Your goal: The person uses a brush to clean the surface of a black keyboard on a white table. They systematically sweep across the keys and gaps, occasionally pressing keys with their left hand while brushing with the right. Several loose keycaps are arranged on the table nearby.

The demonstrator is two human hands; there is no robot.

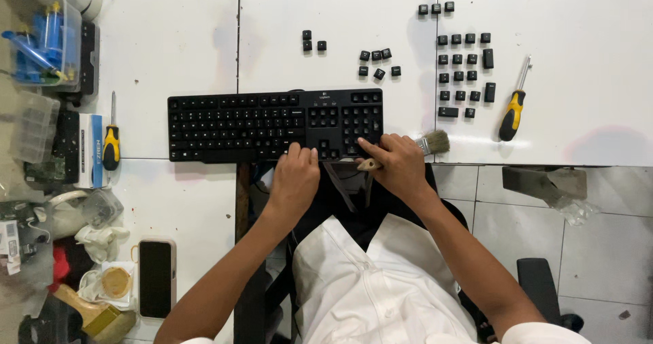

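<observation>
A black keyboard lies across the white table. My left hand rests on its near edge, fingers curled against the lower keys. My right hand is at the keyboard's lower right corner, one finger on the number-pad area, and grips a small wooden-handled brush whose bristles stick out to the right. Loose black keycaps lie in rows on the table beyond the right end of the keyboard, and smaller groups of keycaps sit behind it.
A yellow-and-black screwdriver lies right of the keycaps, another screwdriver left of the keyboard. A phone lies face up at the lower left among clutter, boxes and clear plastic bins. The table's front edge runs just below the keyboard.
</observation>
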